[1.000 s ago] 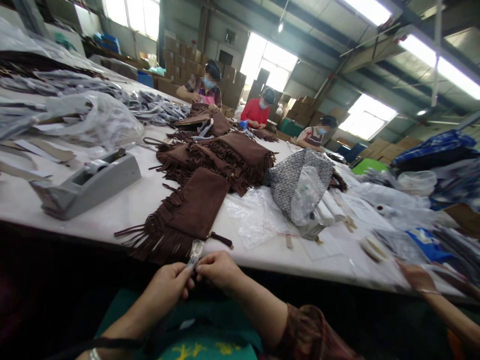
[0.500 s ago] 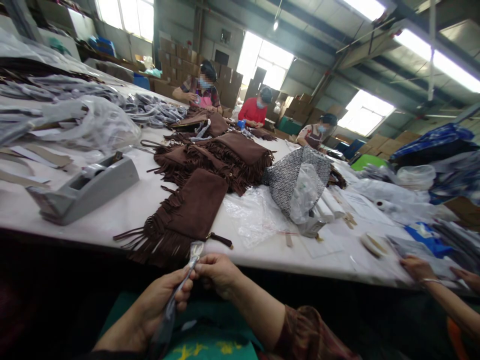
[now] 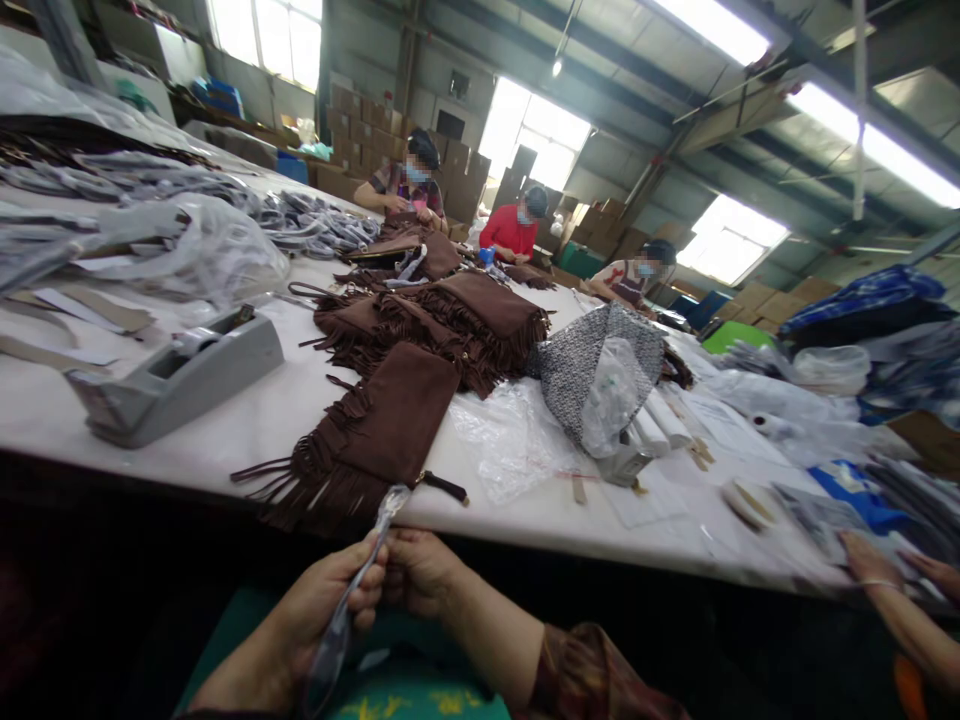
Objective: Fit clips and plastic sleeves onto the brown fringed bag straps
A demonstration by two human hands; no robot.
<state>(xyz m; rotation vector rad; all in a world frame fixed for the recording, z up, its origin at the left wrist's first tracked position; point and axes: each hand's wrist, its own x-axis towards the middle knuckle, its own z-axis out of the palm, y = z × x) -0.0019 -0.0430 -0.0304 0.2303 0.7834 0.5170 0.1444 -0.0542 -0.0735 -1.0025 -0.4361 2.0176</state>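
My left hand (image 3: pixel 326 590) is closed around a grey strap (image 3: pixel 337 635) in see-through plastic wrap. The strap's looped end hangs down over my lap, and a metal clasp pokes out of its upper end. My right hand (image 3: pixel 424 575) is pinched against the strap just below the clasp, fingertips meeting those of the left; what lies under them is partly hidden. Just beyond the clasp, a brown fringed pouch (image 3: pixel 409 410) lies on the table (image 3: pixel 247 410), its fringe hanging over the front edge. A dark zipper pull (image 3: pixel 446 487) sticks out from its corner.
Several fringed pouches (image 3: pixel 480 310) are piled behind. A grey tape dispenser (image 3: pixel 187 375) stands left, near wrapped straps (image 3: pixel 315 225). Right are plastic bags (image 3: pixel 510 430), a speckled grey bag (image 3: pixel 589 375) and a tape roll (image 3: pixel 750 502). A co-worker's hand (image 3: pixel 870 560) rests at far right.
Both hands have come down slightly, with the strap. My right hand's fingers have slid a little lower along it. The co-worker's hand at far right has shifted right.
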